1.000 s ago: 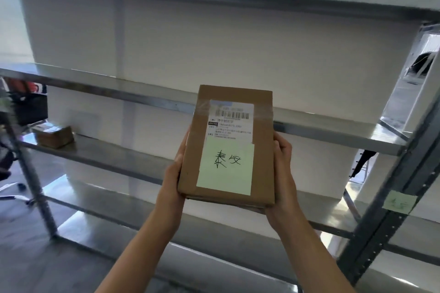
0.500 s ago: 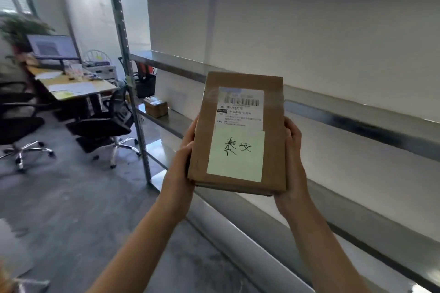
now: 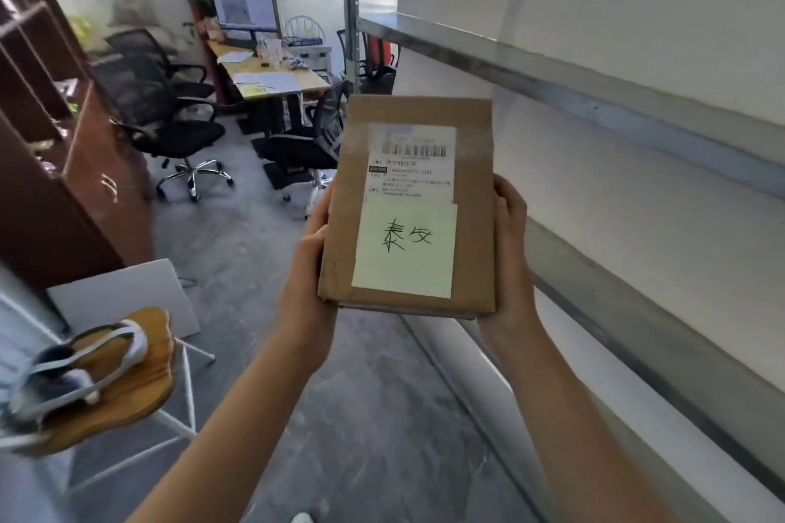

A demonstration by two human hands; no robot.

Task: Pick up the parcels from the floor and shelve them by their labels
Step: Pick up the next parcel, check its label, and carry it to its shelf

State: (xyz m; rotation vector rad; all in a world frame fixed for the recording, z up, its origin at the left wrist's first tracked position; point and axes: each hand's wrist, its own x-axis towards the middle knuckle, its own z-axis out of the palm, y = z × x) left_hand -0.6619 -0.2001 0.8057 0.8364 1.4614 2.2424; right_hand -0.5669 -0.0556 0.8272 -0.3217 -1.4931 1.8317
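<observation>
I hold a flat brown cardboard parcel (image 3: 471, 200) upright in front of me, its face toward the camera. It bears a white barcode label and a pale green note with handwritten characters. My left hand (image 3: 308, 268) grips its left edge and my right hand (image 3: 507, 263) grips its right edge, fingers curled behind the parcel. The grey metal shelving (image 3: 594, 98) runs along my right side, its boards bare where I can see them.
Ahead on the left are black office chairs (image 3: 178, 127) and a desk (image 3: 276, 81) with a monitor. A dark wooden cabinet (image 3: 55, 166) stands at the left. Near my left elbow, a small wooden stool (image 3: 140, 386) carries a shoe. Grey floor (image 3: 361, 416) lies between.
My view has swung left, from facing the shelving to looking along the aisle toward the desks. The parcel stays in both hands, held the same way.
</observation>
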